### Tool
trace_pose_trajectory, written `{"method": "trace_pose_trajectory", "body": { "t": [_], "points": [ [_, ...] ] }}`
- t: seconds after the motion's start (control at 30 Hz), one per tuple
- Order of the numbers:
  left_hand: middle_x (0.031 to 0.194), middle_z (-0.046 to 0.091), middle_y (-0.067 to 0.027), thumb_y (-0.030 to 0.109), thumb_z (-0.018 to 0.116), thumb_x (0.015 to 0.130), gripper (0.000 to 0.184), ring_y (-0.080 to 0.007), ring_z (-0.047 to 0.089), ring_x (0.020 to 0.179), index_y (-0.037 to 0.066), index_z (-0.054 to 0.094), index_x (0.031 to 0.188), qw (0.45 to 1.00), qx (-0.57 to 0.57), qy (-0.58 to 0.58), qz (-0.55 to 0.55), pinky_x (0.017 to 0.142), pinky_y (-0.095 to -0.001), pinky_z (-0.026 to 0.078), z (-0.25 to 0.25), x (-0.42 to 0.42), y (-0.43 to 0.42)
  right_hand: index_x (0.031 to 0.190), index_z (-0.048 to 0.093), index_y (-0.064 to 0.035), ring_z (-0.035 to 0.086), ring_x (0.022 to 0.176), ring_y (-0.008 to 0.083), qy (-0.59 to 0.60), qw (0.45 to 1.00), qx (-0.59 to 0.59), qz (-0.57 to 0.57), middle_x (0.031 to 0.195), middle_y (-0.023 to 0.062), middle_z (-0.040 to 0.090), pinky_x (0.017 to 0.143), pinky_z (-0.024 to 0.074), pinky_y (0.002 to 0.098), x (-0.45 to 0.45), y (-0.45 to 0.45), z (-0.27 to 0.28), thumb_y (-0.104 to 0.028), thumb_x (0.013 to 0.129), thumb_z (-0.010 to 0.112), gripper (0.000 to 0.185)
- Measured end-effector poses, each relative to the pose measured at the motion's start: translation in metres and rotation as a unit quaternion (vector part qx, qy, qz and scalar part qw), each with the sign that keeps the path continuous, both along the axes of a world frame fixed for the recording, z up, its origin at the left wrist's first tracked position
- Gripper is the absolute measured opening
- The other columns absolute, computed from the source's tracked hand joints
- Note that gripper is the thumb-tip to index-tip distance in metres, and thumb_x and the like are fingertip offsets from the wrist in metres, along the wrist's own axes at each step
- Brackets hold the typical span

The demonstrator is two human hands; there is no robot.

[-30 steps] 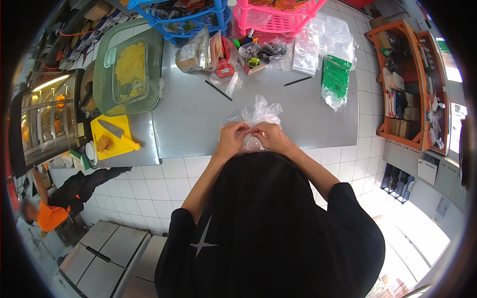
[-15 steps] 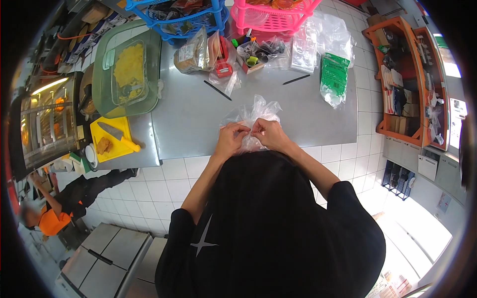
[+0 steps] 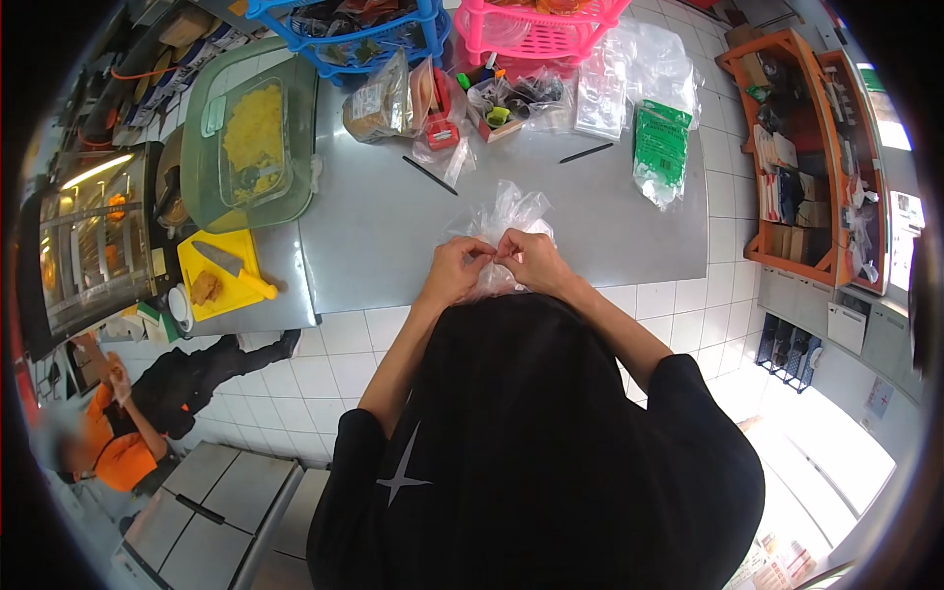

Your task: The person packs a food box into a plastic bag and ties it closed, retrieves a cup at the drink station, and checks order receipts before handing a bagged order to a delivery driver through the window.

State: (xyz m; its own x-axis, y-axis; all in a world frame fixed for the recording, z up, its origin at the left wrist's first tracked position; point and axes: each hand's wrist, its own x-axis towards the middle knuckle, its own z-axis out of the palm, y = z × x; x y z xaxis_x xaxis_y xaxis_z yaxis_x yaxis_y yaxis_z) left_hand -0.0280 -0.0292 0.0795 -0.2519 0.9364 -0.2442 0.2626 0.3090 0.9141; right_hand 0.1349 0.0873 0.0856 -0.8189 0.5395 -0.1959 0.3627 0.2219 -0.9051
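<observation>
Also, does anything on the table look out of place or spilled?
No spill shows. The knife's handle overhangs the yellow board, and two black sticks lie loose at different angles, which looks untidy. The plastic bag between both hands is just crumpled.

Crumpled clear plastic bag [image 3: 512, 212] at near edge of flat grey metal table [image 3: 374, 241], between left hand [image 3: 460, 270] and right hand [image 3: 533, 262]. Far left: rectangular translucent green tub [image 3: 200, 167]. Near left: flat yellow cutting board [image 3: 233, 294], long yellow-handled metal knife [image 3: 226, 261] on it. Far middle: tiered blue plastic rack [image 3: 431, 35] left of tiered pink plastic rack [image 3: 536, 44]. Far right: rectangular green plastic packet [image 3: 661, 146], thin black stick [image 3: 586, 153] left of it.
</observation>
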Motion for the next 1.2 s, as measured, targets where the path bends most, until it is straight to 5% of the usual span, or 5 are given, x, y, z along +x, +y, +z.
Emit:
{"method": "trace_pose_trajectory", "body": {
  "t": [0.37,0.57,0.7,0.9,1.2],
  "points": [
    [0.093,0.062,-0.0121,0.028,0.064,0.082,0.024,-0.034,0.055,0.1,0.005,0.062,0.089,0.963,0.058,0.254,-0.074,0.091,-0.05,0.038,-0.006,0.01,-0.008,0.091,0.062,-0.0033,0.069,0.078,0.0289,-0.008,0.998,0.052,-0.02,0.081,0.0152,0.069,0.072,0.0543,0.0395,0.004,-0.012,-0.009,-0.012,0.079,0.072,0.018],
    [0.093,0.063,-0.0158,0.029,0.062,0.083,0.024,-0.0372,0.056,0.107,0.005,0.063,0.084,0.95,-0.014,0.29,-0.112,0.092,-0.0572,0.037,0.019,0.035,-0.03,0.131,0.039,-0.0005,0.059,0.108,0.0428,-0.048,0.979,0.003,-0.197,0.122,0.0249,0.053,0.09,0.0487,0.046,0.003,-0.023,-0.024,-0.015,0.066,0.08,0.079],
    [0.098,0.066,-0.0201,0.027,0.053,0.091,0.026,-0.0393,0.063,0.098,0.003,0.062,0.088,0.922,-0.122,0.32,-0.181,0.086,-0.0567,0.044,-0.003,0.031,-0.03,0.096,0.066,0.002,0.064,0.084,0.0356,-0.02,0.996,-0.005,0.081,0.088,0.0211,0.067,0.078,0.0481,0.0453,0.005,0.005,-0.023,-0.033,0.083,0.069,0.038],
    [0.089,0.07,-0.0222,0.028,0.049,0.095,0.03,-0.0389,0.069,0.088,0.001,0.062,0.093,0.823,-0.13,0.447,-0.325,0.08,-0.0532,0.052,0.082,0.103,0.036,0.099,0.063,0.0026,0.063,0.066,0.0243,0.135,0.986,-0.094,0.01,0.073,0.0132,0.065,0.066,0.0498,0.0372,0.094,0.021,0.023,-0.028,0.097,0.057,0.032],
    [0.06,0.059,-0.0246,0.021,0.052,0.088,0.035,-0.0445,0.061,0.057,0.001,0.063,0.061,0.91,0.123,0.336,-0.209,0.056,-0.0525,0.047,0.125,0.367,0.18,0.095,0.059,0.0009,0.062,0.062,0.0128,0.227,0.932,-0.084,-0.271,0.066,0.0062,0.062,0.056,0.0481,0.0329,0.359,0.123,0.075,-0.027,0.101,0.056,0.029]
  ]
}}
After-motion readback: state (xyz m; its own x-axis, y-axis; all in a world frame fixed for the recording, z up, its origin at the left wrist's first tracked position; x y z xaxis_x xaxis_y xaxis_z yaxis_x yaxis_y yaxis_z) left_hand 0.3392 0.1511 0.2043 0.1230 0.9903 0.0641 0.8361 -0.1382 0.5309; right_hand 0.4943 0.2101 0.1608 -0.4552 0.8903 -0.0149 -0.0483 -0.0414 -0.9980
